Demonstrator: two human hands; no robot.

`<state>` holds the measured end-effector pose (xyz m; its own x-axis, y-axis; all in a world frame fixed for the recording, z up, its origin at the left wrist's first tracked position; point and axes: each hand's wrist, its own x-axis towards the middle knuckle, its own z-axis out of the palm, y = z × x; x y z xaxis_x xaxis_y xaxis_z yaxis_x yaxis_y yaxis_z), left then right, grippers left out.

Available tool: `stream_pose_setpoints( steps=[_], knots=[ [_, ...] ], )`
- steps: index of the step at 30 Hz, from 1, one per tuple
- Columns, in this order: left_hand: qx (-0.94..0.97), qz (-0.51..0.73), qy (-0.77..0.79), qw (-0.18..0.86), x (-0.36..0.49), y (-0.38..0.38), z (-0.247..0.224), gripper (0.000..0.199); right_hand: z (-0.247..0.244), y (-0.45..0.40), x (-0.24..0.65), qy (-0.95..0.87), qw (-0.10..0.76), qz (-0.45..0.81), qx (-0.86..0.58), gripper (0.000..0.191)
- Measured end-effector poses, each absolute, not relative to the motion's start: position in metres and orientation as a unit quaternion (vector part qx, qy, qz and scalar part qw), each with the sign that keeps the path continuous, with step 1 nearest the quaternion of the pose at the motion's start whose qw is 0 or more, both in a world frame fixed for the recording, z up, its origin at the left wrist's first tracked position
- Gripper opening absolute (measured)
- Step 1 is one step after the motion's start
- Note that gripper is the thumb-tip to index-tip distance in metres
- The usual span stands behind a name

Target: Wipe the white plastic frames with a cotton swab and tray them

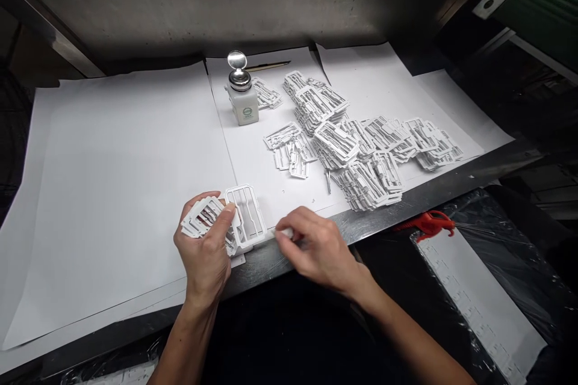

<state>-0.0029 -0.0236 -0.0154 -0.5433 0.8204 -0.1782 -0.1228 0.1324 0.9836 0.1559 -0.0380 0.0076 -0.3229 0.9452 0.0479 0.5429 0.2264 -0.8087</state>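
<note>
Several thin white frames lie fanned in the left hand above the table's metal edge, clamped under its thumb; the right hand pinches a small white object (mostly hidden) beside the outermost frame. They look light, stiff yet easily snapped, so best gripped by their outer rims.

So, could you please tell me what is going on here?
The person's left hand holds a fanned stack of thin white rectangular frames, one frame jutting out on the right. The right hand pinches a small white item, too blurred to identify, near that frame's lower corner. Similar frames lie piled on white paper sheets farther back and rightward, near a square whitish bottle with its shiny metal lid raised.
</note>
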Motion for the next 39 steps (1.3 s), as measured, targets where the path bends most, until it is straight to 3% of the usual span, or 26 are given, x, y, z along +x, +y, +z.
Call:
stream_pose_setpoints(
  steps=[3,8,18,21,25,30,34,39],
  knots=[
    [0.258,0.609,0.630,0.406,-0.002,-0.024,-0.015,0.030,0.003,-0.036,0.164,-0.647,0.263,0.454,-0.553,0.009],
    [0.235,0.616,0.588,0.469,0.003,-0.024,-0.011,0.028,-0.004,-0.033,0.156,-0.490,0.265,0.666,-0.496,0.025],
    [0.202,0.560,0.559,0.577,-0.015,-0.014,-0.003,0.031,-0.003,-0.032,0.169,-0.469,0.238,0.728,-0.440,0.028],
    [0.239,0.556,0.583,0.543,-0.016,-0.015,-0.004,0.029,0.004,-0.032,0.175,-0.470,0.243,0.701,-0.478,0.023],
    [0.296,0.550,0.610,0.488,-0.013,-0.018,-0.004,0.028,0.019,-0.030,0.174,-0.529,0.325,0.545,-0.564,0.018],
    [0.355,0.529,0.628,0.446,-0.005,-0.018,-0.003,0.024,0.020,-0.023,0.140,-0.714,0.353,0.375,-0.475,0.015],
    [0.346,0.547,0.629,0.430,-0.006,-0.017,-0.003,0.024,0.015,-0.023,0.127,-0.800,0.272,0.296,-0.445,0.017],
    [0.337,0.554,0.629,0.429,-0.010,-0.015,-0.009,0.027,0.018,-0.037,0.146,-0.824,0.174,0.329,-0.427,0.016]
  ],
)
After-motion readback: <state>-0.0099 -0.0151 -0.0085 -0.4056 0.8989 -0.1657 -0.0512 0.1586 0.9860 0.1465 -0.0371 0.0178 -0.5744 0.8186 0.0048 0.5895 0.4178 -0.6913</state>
